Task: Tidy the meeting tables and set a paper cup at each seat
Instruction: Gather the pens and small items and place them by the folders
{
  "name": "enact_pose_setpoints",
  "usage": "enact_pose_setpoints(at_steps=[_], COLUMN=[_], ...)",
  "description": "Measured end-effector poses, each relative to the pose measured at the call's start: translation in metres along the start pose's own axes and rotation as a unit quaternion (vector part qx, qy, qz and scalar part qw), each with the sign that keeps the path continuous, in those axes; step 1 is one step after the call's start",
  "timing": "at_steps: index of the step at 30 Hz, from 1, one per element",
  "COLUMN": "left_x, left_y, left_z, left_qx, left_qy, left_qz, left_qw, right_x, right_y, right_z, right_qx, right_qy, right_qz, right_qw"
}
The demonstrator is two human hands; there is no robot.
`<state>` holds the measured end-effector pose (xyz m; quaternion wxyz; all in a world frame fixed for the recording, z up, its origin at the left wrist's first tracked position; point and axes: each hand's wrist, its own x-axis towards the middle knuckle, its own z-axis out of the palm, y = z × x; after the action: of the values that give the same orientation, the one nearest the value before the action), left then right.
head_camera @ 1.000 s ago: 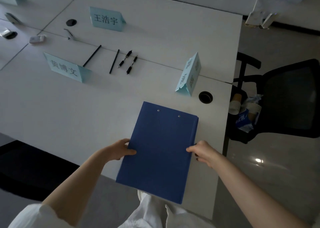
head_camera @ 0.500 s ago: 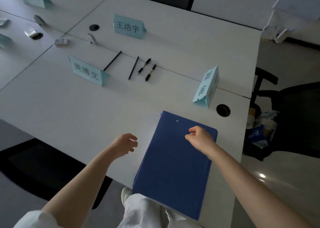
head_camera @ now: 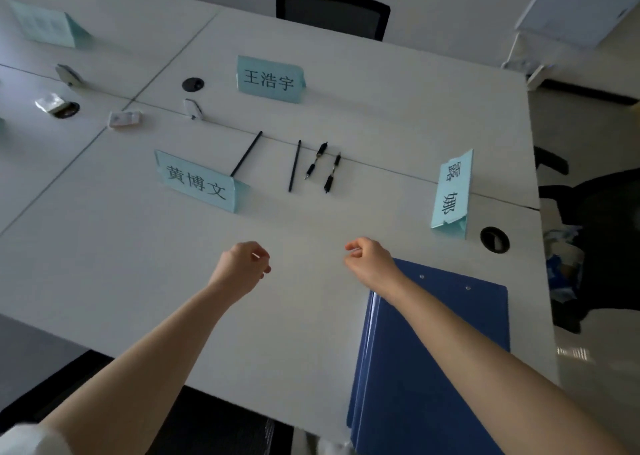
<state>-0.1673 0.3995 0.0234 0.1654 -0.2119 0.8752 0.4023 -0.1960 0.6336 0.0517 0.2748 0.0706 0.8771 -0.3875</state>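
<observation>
White meeting tables (head_camera: 104, 247) pushed edge to edge fill the dim room, with black mesh office chairs (head_camera: 332, 11) at the far side. Both hands hover above the bare tabletop, loosely curled and holding nothing: the left hand (head_camera: 242, 267) and the right hand (head_camera: 370, 264). Ahead of them, near the seam between tables, lie two thin black pencils (head_camera: 246, 153) and two black pens (head_camera: 316, 161), long axes running roughly away from the person; the right hand looks slightly nearer the pens, the left nearer the slanted pencil. A stack of dark blue clipboard folders (head_camera: 433, 368) lies under the right forearm at the near edge. Pale green folded name cards read 王浩宇 (head_camera: 270, 80) and 黄博文 (head_camera: 197, 182); a third (head_camera: 452, 191) stands turned sideways, reading 露娜. No paper cup stands on the tables; some seem to sit among clutter (head_camera: 562, 264) past the right edge, though that is unclear.
</observation>
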Motion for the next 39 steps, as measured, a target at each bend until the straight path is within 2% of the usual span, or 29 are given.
enact_pose_setpoints(at_steps=[6, 11, 17, 21, 24, 28, 30, 35, 37, 39], left_x=[0.091, 0.170, 0.250, 0.292, 0.302, 0.304, 0.304, 0.315, 0.323, 0.332], left_y=[0.048, 0.086, 0.115, 0.129, 0.132, 0.134, 0.134, 0.106, 0.086, 0.068], left_z=[-0.009, 0.023, 0.052, 0.072, 0.083, 0.076, 0.057, -0.007, -0.027, -0.043], left_qx=[0.057, 0.088, 0.145, 0.190, 0.225, 0.193, 0.155, 0.118, 0.121, 0.145], left_qy=[0.031, 0.055, 0.090, 0.073, 0.077, 0.073, 0.084, 0.131, 0.137, 0.142], left_qz=[0.073, 0.088, 0.128, 0.121, 0.124, 0.119, 0.112, 0.029, -0.025, -0.068], left_qw=[0.995, 0.991, 0.977, 0.972, 0.963, 0.971, 0.978, 0.984, 0.983, 0.977], right_x=[0.097, 0.187, 0.258, 0.293, 0.305, 0.309, 0.311, 0.317, 0.321, 0.330], right_y=[-0.045, -0.053, -0.049, -0.046, -0.047, -0.051, -0.056, -0.099, -0.115, -0.122], right_z=[-0.016, -0.025, -0.018, -0.010, -0.002, 0.003, 0.002, 0.018, 0.030, 0.041], right_qx=[0.039, 0.074, 0.007, -0.082, -0.125, -0.162, -0.127, 0.093, 0.094, 0.030], right_qy=[0.053, 0.080, 0.109, 0.146, 0.153, 0.145, 0.130, 0.074, 0.059, 0.059], right_qz=[0.016, 0.054, 0.068, 0.085, 0.086, 0.083, 0.070, 0.039, 0.045, 0.037], right_qw=[0.998, 0.993, 0.992, 0.982, 0.976, 0.972, 0.981, 0.992, 0.993, 0.997])
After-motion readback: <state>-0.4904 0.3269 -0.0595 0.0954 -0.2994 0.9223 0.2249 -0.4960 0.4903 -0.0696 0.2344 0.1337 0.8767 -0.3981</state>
